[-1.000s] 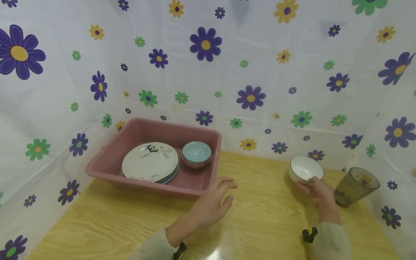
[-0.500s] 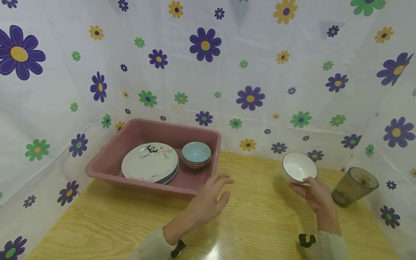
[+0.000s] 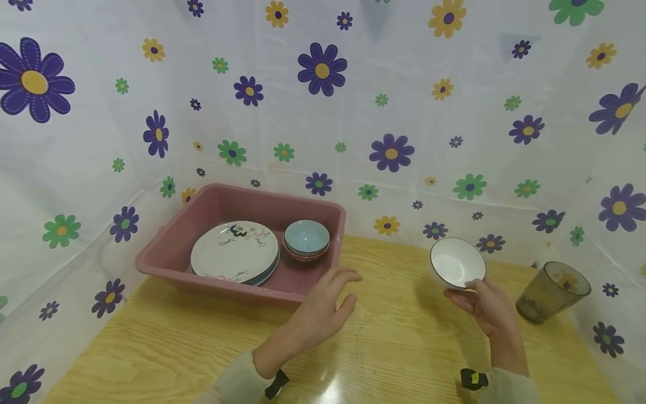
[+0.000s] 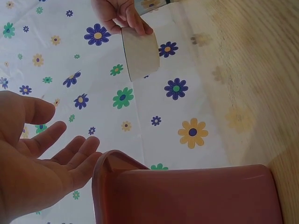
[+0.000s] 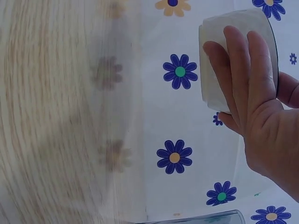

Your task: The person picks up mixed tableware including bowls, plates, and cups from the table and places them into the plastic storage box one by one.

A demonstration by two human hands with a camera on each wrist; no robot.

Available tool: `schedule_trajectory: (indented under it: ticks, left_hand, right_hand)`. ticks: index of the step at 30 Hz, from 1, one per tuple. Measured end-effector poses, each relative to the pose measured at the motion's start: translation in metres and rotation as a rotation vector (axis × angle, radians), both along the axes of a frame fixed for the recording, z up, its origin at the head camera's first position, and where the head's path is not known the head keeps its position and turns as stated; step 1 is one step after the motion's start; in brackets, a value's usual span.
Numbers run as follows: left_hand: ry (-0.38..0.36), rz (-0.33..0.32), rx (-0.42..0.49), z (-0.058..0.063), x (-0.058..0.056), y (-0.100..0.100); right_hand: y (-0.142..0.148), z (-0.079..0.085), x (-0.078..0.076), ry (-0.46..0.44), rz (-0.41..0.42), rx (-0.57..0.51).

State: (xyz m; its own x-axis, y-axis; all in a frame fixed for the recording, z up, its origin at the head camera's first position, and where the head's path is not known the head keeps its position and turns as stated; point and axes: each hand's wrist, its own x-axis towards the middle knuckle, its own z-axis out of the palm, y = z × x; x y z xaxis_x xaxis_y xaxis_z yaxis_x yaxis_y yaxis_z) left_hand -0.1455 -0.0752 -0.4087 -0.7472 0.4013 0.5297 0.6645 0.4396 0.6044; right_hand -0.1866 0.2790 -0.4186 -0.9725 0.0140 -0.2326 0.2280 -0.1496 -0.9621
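My right hand [image 3: 492, 311] holds a white bowl [image 3: 456, 262] with a dark rim above the table, thumb at the rim and fingers spread under its outside. In the right wrist view the fingers [image 5: 240, 70] lie along the bowl's pale underside [image 5: 217, 28]. The bowl tilts a little toward me. My left hand [image 3: 320, 311] is held beside the front right corner of a pink basin [image 3: 227, 289], its fingers loosely bent with nothing in them. Inside the basin lie a stack of plates with a white patterned one [image 3: 234, 251] on top and a light blue bowl [image 3: 307, 237] on a reddish one.
A tinted glass tumbler [image 3: 552, 292] stands on the wooden table [image 3: 393, 348], right of my right hand. A white curtain [image 3: 282, 118] printed with flowers closes off the back and sides of the table.
My right hand has lifted the white bowl off the table and moved it left, tilting it toward me. The left hand has barely moved.
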Motion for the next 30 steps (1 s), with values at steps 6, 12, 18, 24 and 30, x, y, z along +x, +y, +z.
schedule_trajectory:
  ticks: [6, 12, 18, 24, 30]
  left_hand:
    - [-0.002, -0.004, 0.006, 0.001, -0.001, 0.001]
    - [-0.082, -0.002, 0.017, 0.005, -0.004, 0.002]
    - [-0.174, 0.001, 0.030, 0.010, -0.009, 0.008]
    - [-0.247, -0.015, 0.056, 0.015, -0.011, 0.014]
    - [-0.279, -0.057, 0.097, 0.017, -0.014, 0.023]
  right_hand:
    - [-0.004, 0.003, 0.005, 0.034, 0.025, 0.005]
    - [-0.008, 0.011, 0.011, 0.084, 0.061, 0.012]
    - [-0.012, 0.017, 0.019, 0.152, 0.113, 0.009]
    - [-0.016, 0.023, 0.024, 0.164, 0.138, 0.021]
    - [-0.017, 0.027, 0.028, 0.181, 0.173, 0.037]
